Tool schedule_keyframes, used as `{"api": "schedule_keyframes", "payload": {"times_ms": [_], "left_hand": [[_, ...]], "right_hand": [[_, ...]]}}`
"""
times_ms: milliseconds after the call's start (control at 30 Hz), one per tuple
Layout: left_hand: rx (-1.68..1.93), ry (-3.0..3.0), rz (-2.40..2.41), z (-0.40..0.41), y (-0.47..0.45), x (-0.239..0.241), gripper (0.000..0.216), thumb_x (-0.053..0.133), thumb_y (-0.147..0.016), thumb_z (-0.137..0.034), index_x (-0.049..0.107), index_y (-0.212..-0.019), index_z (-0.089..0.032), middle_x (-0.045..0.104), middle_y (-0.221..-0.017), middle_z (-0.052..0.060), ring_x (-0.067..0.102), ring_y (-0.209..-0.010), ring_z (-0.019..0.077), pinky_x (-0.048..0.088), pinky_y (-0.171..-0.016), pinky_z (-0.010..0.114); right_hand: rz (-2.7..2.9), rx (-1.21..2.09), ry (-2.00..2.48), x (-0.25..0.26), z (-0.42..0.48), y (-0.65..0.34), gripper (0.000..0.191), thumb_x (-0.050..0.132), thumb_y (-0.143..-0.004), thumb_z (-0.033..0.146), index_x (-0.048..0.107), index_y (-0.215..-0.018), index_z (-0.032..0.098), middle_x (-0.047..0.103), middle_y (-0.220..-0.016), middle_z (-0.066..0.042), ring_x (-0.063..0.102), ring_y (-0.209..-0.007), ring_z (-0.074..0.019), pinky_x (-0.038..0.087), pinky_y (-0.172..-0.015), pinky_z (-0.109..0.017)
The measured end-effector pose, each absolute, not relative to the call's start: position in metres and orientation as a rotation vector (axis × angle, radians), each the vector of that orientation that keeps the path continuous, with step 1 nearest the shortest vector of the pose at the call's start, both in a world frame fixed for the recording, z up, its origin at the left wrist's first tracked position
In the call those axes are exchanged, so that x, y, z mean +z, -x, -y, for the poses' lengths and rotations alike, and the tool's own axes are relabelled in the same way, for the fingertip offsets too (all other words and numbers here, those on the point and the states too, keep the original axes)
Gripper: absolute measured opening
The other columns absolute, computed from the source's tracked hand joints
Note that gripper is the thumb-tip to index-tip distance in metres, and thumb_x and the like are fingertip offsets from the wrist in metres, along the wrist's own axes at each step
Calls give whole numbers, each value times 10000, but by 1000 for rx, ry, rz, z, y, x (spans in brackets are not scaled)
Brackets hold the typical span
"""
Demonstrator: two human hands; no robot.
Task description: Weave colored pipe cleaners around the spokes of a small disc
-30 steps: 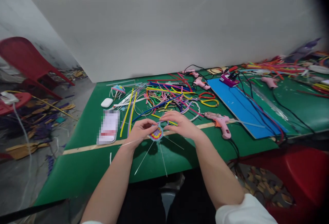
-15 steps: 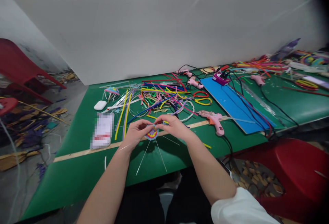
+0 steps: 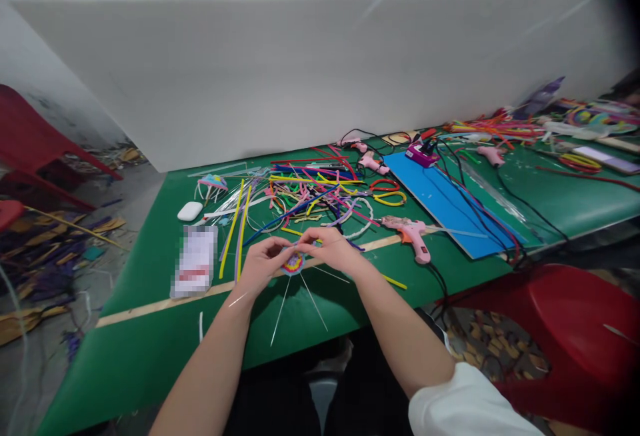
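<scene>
Worktop: green worktop (image 3: 150, 349) in front of a long white partition (image 3: 300, 69), strewn with craft pieces.
Woven disc: a small round weave in several colours (image 3: 293, 263), held just above the worktop between both hands. Thin pale spokes (image 3: 280, 309) fan out from it toward the person.
Left hand: left hand (image 3: 263, 266) is closed in a pinch on the disc's left edge.
Right hand: right hand (image 3: 333, 249) pinches at the disc's upper right edge. Whether it grips the rim or a loose strand is too small to tell.
Behind the disc: a tangle of coloured pipe cleaners (image 3: 320, 189).
Right of the disc: a pink glue gun (image 3: 411, 233), its cord running off the edge.
Left of the disc: a flat packet (image 3: 194, 269).
Risk: a slack pinch could let the weave loosen. The free spokes could bend against the worktop or prick a wrist.
</scene>
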State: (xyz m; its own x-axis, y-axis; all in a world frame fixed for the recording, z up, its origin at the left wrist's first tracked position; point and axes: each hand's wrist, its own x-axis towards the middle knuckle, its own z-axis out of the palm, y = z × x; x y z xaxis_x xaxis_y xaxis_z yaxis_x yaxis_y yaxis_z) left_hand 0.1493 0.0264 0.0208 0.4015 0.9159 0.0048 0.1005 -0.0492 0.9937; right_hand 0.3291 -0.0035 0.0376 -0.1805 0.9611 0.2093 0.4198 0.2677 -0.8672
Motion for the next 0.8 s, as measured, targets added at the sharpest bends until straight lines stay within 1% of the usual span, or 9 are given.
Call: {"api": "schedule_keyframes", "payload": {"times_ms": [200,300,400,567,667,800], "left_hand": [[770,-1388,-928,-28,-150,21,247,712,-661,-320,627,-829,-161,664,-733,-3,604,-633,97,477,-582,179],[692,-1320,-906,-28,-150,22,288,715,-657,-318,605,-869,-158,648,-691,-12,594,-587,92,471,-563,185],[661,-1295,-919,-28,-151,23,280,719,-651,-326,597,-823,-142,632,-646,-11,594,-576,98,470,-560,193],[695,-1319,-941,-29,-151,22,291,731,-629,-341,608,-801,-142,648,-672,-1,607,-595,112,479,-573,208],[763,-1345,-992,-31,-151,21,294,737,-613,-351,616,-789,-148,656,-686,-3,614,-612,116,487,-590,214],[830,-1375,-1064,-32,-152,22,290,739,-602,-356,616,-770,-154,649,-668,-12,610,-611,116,494,-596,216]], "right_hand": [[1730,973,1205,35,3,-329,161,591,-787,313,627,-782,156,622,-727,1,566,-690,-116,430,-641,-215],[1744,971,1214,36,3,-331,138,584,-790,287,620,-780,154,613,-729,3,559,-690,-114,427,-649,-217],[1771,943,1221,37,4,-332,114,582,-787,262,617,-770,155,606,-723,4,551,-681,-112,421,-645,-219],[1742,951,1227,35,3,-330,120,585,-781,266,623,-770,153,611,-718,1,552,-676,-116,426,-645,-227],[1699,1045,1238,35,2,-332,140,560,-794,256,641,-850,157,645,-796,-16,577,-732,-130,446,-670,-241],[1692,1194,1218,37,2,-338,263,536,-795,219,633,-1032,155,664,-967,-56,602,-847,-154,465,-724,-264]]}}
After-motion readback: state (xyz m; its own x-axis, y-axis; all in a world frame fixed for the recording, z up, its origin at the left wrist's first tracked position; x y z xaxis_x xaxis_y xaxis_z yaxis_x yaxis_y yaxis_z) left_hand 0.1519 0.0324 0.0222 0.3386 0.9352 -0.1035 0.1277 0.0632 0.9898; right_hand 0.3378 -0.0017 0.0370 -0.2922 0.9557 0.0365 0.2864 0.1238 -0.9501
